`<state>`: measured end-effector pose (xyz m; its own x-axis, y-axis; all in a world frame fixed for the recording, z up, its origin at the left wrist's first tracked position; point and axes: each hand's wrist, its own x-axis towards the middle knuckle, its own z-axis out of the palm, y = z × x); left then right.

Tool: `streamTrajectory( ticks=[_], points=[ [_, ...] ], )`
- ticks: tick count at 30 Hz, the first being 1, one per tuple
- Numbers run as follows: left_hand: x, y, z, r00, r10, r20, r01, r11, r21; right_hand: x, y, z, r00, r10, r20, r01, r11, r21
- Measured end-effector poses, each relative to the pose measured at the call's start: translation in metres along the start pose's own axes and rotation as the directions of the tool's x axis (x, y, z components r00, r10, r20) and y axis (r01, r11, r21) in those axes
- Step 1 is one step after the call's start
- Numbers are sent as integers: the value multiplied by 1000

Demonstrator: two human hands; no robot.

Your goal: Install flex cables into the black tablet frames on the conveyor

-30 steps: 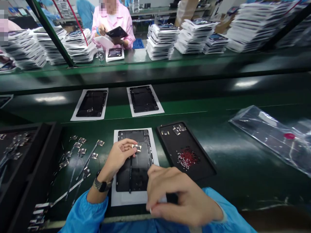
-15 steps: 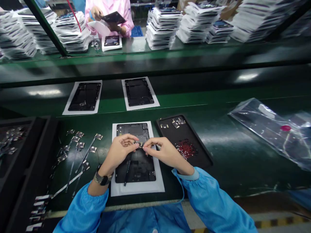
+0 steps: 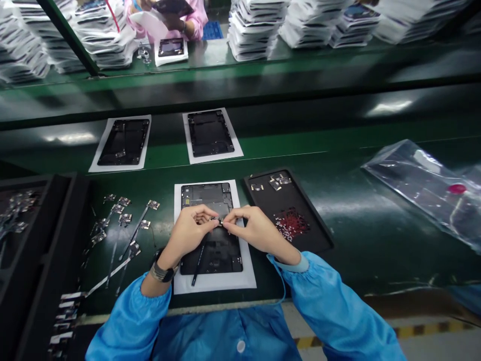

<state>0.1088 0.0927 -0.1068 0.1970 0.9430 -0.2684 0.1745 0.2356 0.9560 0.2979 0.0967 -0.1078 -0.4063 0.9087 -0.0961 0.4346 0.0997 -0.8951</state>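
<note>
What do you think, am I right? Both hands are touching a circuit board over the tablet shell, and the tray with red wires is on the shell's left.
No: the head view shows the tray with red wires right of the tablet shell. The left hand and right hand do touch the circuit board.

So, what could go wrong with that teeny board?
The left hand has just a small pinch on the board, so it might slip. The right hand is right beside it; a nudge could knock it loose. The black strip pokes past the case, so something could catch it.
</note>
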Motion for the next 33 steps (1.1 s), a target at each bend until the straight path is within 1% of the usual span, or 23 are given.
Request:
streamTrajectory(
  ticks=[3, 7, 9, 13, 19, 26, 33],
  points=[
    [2, -2, 2, 1000, -14, 0, 14, 1000, 10, 1, 3, 0, 1000, 15, 19, -14, 1000, -19],
    [5, -5, 0, 998, -46, 36, 48, 996, -76, 2, 2, -4, 995, 63, 77, -69, 995, 77],
    [5, -5, -1, 998, -51, 45, 56, 993, -101, 3, 0, -6, 994, 69, 79, -77, 991, 108],
    [5, -2, -3, 997, -64, 53, 70, 990, -124, 3, -2, -8, 994, 73, 76, -84, 985, 153],
    [5, 1, -3, 994, -78, 78, 88, 988, -129, 4, 1, -10, 985, 83, 149, -116, 968, 224],
    [4, -6, -2, 997, -57, 60, 60, 997, -49, 5, 6, -8, 978, 105, 180, -137, 975, 176],
    [6, -3, -2, 988, -113, 106, 122, 989, -83, 5, 8, -8, 968, 113, 225, -156, 970, 187]
  ],
)
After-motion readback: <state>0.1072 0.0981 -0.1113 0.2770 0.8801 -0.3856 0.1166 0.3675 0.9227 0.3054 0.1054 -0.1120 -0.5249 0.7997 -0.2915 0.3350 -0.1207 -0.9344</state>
